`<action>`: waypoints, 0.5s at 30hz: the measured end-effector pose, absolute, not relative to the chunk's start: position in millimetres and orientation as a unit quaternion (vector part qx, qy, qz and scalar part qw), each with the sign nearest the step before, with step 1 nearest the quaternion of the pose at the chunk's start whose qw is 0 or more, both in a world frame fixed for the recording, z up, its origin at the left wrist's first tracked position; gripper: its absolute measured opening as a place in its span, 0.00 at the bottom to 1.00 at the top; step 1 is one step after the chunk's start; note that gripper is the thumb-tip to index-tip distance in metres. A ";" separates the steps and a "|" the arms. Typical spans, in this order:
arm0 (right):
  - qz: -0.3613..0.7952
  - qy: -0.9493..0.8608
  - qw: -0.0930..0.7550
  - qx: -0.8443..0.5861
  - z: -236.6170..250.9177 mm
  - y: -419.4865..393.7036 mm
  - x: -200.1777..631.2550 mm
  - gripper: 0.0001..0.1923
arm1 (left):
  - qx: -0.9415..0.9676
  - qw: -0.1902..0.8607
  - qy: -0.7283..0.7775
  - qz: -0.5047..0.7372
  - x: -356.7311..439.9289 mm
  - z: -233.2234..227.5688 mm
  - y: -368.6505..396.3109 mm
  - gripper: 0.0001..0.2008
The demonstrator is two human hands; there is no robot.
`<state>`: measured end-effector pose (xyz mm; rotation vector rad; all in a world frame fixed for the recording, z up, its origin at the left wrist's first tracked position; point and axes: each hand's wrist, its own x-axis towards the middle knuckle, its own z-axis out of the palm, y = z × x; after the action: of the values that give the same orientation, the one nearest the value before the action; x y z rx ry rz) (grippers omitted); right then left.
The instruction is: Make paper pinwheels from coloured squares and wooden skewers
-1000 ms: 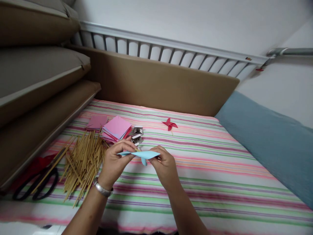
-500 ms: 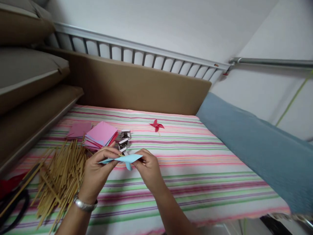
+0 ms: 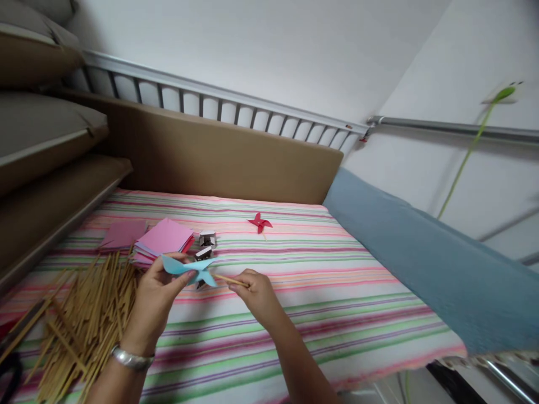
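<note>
the left hand (image 3: 154,294) pinches the blue paper pinwheel (image 3: 189,269) above the striped sheet (image 3: 320,280) while the right hand (image 3: 256,294) grips a thin wooden stick (image 3: 229,279), its tip at the centre.

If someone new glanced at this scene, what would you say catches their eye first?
Most likely the light blue paper pinwheel at the centre, held by the left hand while the right hand pinches its thin wooden stick. Next, the loose heap of bamboo sticks at lower left on the striped sheet, and the small red pinwheel lying farther back.
</note>
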<state>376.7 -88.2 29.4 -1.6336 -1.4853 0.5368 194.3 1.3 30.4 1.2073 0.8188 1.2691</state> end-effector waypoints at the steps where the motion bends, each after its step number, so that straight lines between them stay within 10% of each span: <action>1: 0.204 -0.599 0.414 -0.654 28.2 -90.1 379.3 0.09 | 0.509 0.577 0.351 0.533 195.6 31.5 1.2 0.20; 15: 0.221 -0.386 0.487 -0.751 -22.1 -91.2 441.5 0.08 | 0.522 0.550 0.419 0.500 219.6 12.8 2.2 0.34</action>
<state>441.5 -91.2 -22.1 -1.8277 -0.9399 0.5379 219.6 2.2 12.8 1.2347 0.9915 1.1837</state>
